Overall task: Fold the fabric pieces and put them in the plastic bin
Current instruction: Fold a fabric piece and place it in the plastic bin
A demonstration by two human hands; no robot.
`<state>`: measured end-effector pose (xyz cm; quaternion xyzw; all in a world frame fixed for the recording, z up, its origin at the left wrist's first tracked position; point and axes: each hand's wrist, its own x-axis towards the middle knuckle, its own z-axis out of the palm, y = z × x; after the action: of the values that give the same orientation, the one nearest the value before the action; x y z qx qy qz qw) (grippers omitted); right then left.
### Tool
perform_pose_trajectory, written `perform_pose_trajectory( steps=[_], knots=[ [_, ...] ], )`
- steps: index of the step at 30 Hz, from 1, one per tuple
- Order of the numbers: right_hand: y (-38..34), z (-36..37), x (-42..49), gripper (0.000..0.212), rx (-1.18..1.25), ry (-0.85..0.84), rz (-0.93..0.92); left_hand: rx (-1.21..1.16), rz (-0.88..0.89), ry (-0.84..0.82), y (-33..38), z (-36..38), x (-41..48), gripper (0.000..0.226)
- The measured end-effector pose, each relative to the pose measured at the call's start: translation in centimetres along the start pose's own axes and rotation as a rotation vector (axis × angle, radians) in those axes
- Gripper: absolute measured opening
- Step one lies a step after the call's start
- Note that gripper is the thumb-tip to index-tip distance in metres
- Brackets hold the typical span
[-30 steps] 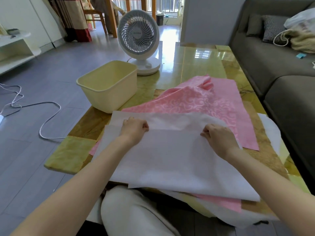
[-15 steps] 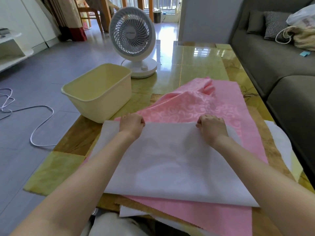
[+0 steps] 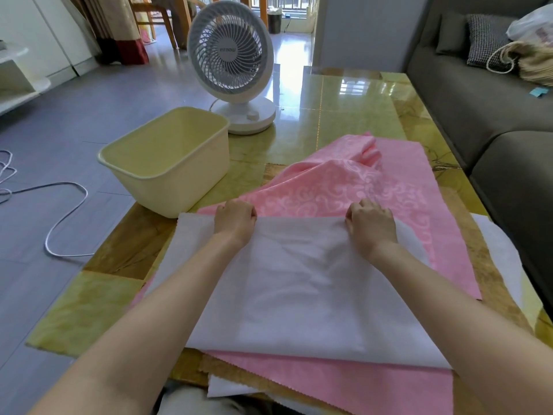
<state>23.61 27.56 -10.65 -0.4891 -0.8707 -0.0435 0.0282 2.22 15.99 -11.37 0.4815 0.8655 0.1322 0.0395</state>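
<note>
Both left hand (image 3: 235, 219), right hand (image 3: 372, 226) hold white fabric (image 3: 299, 295); fan logo (image 3: 228, 50) unreadable.

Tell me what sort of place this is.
Most likely a home living room. A grey sofa with a checked cushion stands beside the low glossy table, and a white desk fan sits on that table.

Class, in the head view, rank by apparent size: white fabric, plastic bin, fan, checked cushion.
1. white fabric
2. plastic bin
3. fan, close to the bin's size and farther off, so unsure
4. checked cushion
</note>
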Motion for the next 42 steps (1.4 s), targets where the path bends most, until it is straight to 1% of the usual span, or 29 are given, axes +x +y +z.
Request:
perform_pose_trajectory(
  steps=[3,7,10,12,15,18,20,23,24,27,29,31,33,36,39,40,42],
  knots=[
    [0.0,0.2,-0.2,0.026,-0.002,0.009,-0.006,-0.01,0.004,0.002,0.2,0.1,0.1,0.024],
    [-0.8,0.2,-1.7,0.05,0.071,0.096,-0.051,-0.077,0.049,0.023,1.2,-0.4,-0.7,0.025],
    [-2.7,-0.1,-4.6,0.051,0.172,0.178,-0.149,-0.176,0.118,0.062,2.6,-0.8,-3.2,0.022],
    [-4.1,0.0,-7.2,0.05,0.241,0.185,-0.207,-0.227,0.153,0.026,3.6,-0.9,-5.8,0.02],
    [-5.4,0.6,-11.6,0.047,0.349,0.103,-0.278,-0.228,0.202,-0.058,4.5,-0.1,-10.2,0.017],
    [-5.6,0.9,-15.6,0.048,0.358,-0.007,-0.317,-0.123,0.236,-0.14,4.4,1.1,-14.0,0.02],
    [-5.3,1.1,-17.9,0.052,0.336,-0.164,-0.308,-0.021,0.264,-0.174,3.9,1.7,-15.9,0.024],
    [-4.4,1.8,-20.3,0.065,0.227,-0.265,-0.29,-0.011,0.314,-0.191,3.4,1.9,-18.1,0.026],
    [-4.1,2.0,-20.8,0.064,0.228,-0.258,-0.286,-0.025,0.329,-0.196,3.2,1.9,-18.8,0.026],
    [-3.2,2.6,-20.9,0.049,0.197,-0.093,-0.344,-0.041,0.358,-0.222,2.6,1.8,-20.0,0.031],
    [-2.4,2.5,-20.7,0.048,0.167,-0.042,-0.336,-0.016,0.378,-0.25,2.1,1.6,-20.5,0.037],
    [-1.6,1.6,-20.8,0.045,0.127,-0.052,-0.344,-0.002,0.375,-0.26,1.8,1.3,-21.0,0.041],
    [-0.7,1.0,-20.8,0.04,0.091,-0.082,-0.309,-0.037,0.35,-0.236,1.5,1.3,-21.1,0.039],
    [0.4,0.3,-20.6,0.039,0.092,-0.073,-0.232,-0.046,0.304,-0.149,0.9,0.7,-21.1,0.031],
    [1.1,-0.8,-21.0,0.031,0.081,-0.049,-0.208,0.021,0.27,-0.071,0.4,-0.3,-21.0,0.021],
    [1.4,-1.0,-21.3,0.027,0.07,-0.049,-0.206,0.028,0.267,-0.08,0.3,-0.7,-21.1,0.019],
    [1.9,-1.5,-22.0,0.019,0.044,-0.051,-0.213,0.012,0.275,-0.162,0.3,-1.5,-21.3,0.021]
  ],
)
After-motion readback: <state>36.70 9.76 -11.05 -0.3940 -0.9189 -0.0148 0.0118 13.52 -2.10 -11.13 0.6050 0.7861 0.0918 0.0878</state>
